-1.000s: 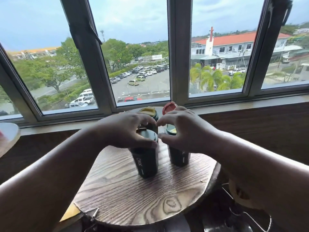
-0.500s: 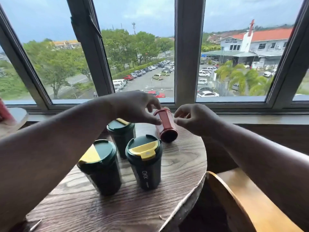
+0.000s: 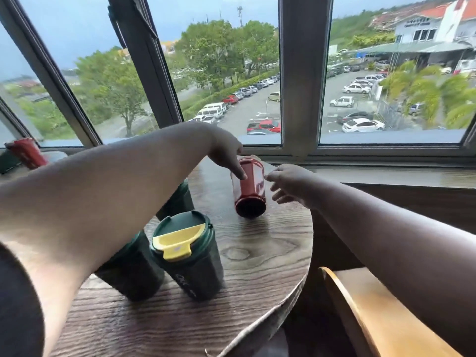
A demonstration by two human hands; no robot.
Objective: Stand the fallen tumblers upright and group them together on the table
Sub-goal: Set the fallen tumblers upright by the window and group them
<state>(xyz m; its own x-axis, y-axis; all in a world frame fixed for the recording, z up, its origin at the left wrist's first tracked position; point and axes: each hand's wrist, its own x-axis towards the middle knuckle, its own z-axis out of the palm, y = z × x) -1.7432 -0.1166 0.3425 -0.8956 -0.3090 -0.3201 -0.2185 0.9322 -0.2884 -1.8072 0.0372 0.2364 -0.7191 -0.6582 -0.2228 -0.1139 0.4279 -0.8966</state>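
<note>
Left grip [image 3: 226, 153] is loosely open, one fingertip touching the red tumbler [image 3: 249, 188], which lies on its side on the desk [image 3: 260, 256], base toward the camera. Right grip [image 3: 289, 184] is open, fingers spread just beside it. Three green tumblers [image 3: 190, 256] stand upright together nearby.

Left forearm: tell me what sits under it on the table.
Under the left forearm stand two dark green tumblers: one near the table edge, another farther back. Only their lower bodies show; both lids are covered by the arm.
</note>
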